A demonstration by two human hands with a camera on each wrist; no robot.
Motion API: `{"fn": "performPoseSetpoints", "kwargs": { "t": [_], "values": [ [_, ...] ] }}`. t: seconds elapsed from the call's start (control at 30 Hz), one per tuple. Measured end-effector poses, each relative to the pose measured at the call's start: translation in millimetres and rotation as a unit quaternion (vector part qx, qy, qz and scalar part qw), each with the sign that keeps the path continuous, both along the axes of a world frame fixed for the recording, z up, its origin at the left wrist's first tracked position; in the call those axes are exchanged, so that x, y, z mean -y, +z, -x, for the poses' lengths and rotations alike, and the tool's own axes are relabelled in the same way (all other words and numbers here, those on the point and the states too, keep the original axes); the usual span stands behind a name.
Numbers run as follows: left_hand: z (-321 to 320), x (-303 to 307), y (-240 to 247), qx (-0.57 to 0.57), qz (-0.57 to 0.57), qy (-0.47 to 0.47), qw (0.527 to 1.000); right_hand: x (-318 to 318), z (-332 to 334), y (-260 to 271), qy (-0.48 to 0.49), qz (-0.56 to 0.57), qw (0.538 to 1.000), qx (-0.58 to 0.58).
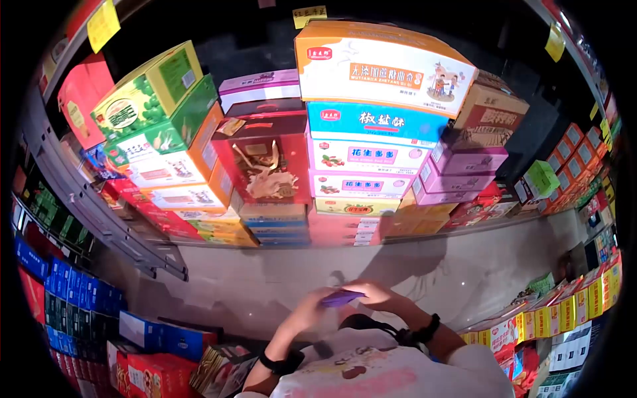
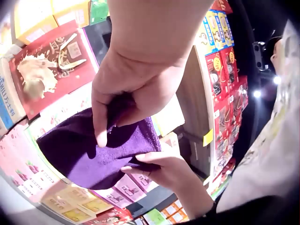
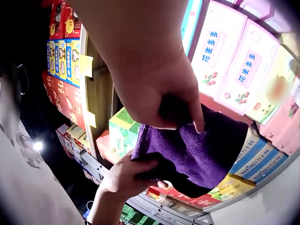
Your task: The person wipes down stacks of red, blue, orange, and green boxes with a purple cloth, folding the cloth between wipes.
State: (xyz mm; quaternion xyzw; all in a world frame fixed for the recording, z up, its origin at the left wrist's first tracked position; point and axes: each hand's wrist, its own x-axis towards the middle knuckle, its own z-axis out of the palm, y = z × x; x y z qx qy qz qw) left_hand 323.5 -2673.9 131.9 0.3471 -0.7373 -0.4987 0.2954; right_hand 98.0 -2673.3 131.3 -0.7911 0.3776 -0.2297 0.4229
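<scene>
1. Pinching from both sides, the left grip (image 2: 126, 89) and the right grip (image 2: 164, 171) share one small purple terry cloth (image 2: 89, 150). The left thumb and fingers curl over its upper edge, and the right thumb and fingers close on its lower corner (neither hand has anything else in it).
2. The cloth is held in the air between the two hands, in front of the person's chest. It touches no shelf and no box, and it looks doubled over, more than one layer thick.
3. From that, I judge the step in hand to be folding or straightening the cloth. The next move calls for one pinch to stay firm while the other shifts to a free edge, so the layers do not slide apart.
4. Further out stands a wall of stacked cartons: a red gift box with a pale antler picture (image 1: 262, 159), pink-and-white cartons printed with red fruit (image 1: 368, 159), and a wide orange-and-white carton (image 1: 381, 63) on top.
5. Several fingertips are buried under the cloth, so how deep each hold goes cannot be told. The cloth's full outline and number of folds are also unclear (the head view shows only a sliver of purple). The carton lettering is too blurred to read, and the picture edges fall into darkness.
</scene>
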Motion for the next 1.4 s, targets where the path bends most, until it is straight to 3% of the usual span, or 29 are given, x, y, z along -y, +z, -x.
{"fn": "performPoseSetpoints", "kwargs": {
  "t": [0.13, 0.2, 0.3, 0.33, 0.4, 0.43, 0.47, 0.53, 0.67, 0.73, 0.77, 0.8, 0.87, 0.9, 0.93, 1.0, 1.07, 1.17, 1.23, 1.3, 1.37, 1.4],
  "values": [
    [5, 87, 28, 0.04, 0.092, 0.088, 0.991, 100, -9, 21, -0.026, 0.128, 0.989, 0.071],
    [20, 136, 90, 0.05, 0.247, 0.12, 0.96, 152, -4, 69, -0.076, 0.277, 0.957, 0.044],
    [46, 176, 203, 0.104, 0.462, 0.151, 0.868, 189, 12, 179, -0.153, 0.424, 0.892, 0.041],
    [51, 188, 228, 0.11, 0.542, 0.145, 0.821, 200, 16, 201, -0.174, 0.528, 0.829, 0.055],
    [62, 221, 242, 0.107, 0.689, 0.166, 0.697, 214, 17, 222, -0.218, 0.603, 0.763, 0.082],
    [66, 238, 240, 0.135, 0.689, 0.176, 0.691, 228, 18, 227, -0.242, 0.622, 0.742, 0.059],
    [70, 258, 232, 0.162, 0.686, 0.187, 0.684, 247, 21, 215, -0.236, 0.608, 0.757, 0.033],
    [71, 311, 189, 0.174, 0.624, 0.185, 0.739, 293, 28, 190, -0.246, 0.537, 0.807, -0.018],
    [97, 360, 143, 0.22, 0.569, 0.225, 0.76, 330, 38, 149, -0.303, 0.549, 0.762, -0.159],
    [104, 368, 123, 0.315, 0.572, 0.225, 0.723, 330, 46, 142, -0.325, 0.551, 0.746, -0.187],
    [107, 374, 120, 0.233, 0.588, 0.213, 0.745, 331, 51, 140, -0.337, 0.542, 0.749, -0.178],
    [112, 373, 124, 0.26, 0.605, 0.225, 0.719, 332, 55, 140, -0.346, 0.531, 0.754, -0.172],
    [124, 377, 149, 0.207, 0.628, 0.225, 0.716, 331, 58, 163, -0.372, 0.55, 0.729, -0.166],
    [122, 384, 152, 0.196, 0.615, 0.197, 0.738, 331, 55, 179, -0.391, 0.554, 0.711, -0.187],
    [121, 387, 152, 0.208, 0.544, 0.194, 0.79, 331, 49, 193, -0.412, 0.557, 0.691, -0.206],
    [126, 385, 185, 0.133, 0.595, 0.239, 0.756, 335, 34, 207, -0.417, 0.562, 0.693, -0.174],
    [120, 389, 183, 0.109, 0.623, 0.238, 0.737, 341, 18, 197, -0.429, 0.568, 0.682, -0.171],
    [94, 401, 125, 0.2, 0.601, 0.218, 0.742, 342, 7, 146, -0.417, 0.527, 0.716, -0.19],
    [76, 398, 103, 0.186, 0.615, 0.162, 0.749, 347, -1, 105, -0.418, 0.549, 0.696, -0.199],
    [68, 396, 110, 0.176, 0.627, 0.149, 0.745, 347, -7, 103, -0.409, 0.527, 0.719, -0.195],
    [61, 389, 125, 0.204, 0.533, 0.13, 0.81, 347, -15, 123, -0.403, 0.519, 0.733, -0.175],
    [61, 392, 147, 0.168, 0.56, 0.138, 0.799, 351, -18, 141, -0.4, 0.516, 0.74, -0.162]
  ]
}}
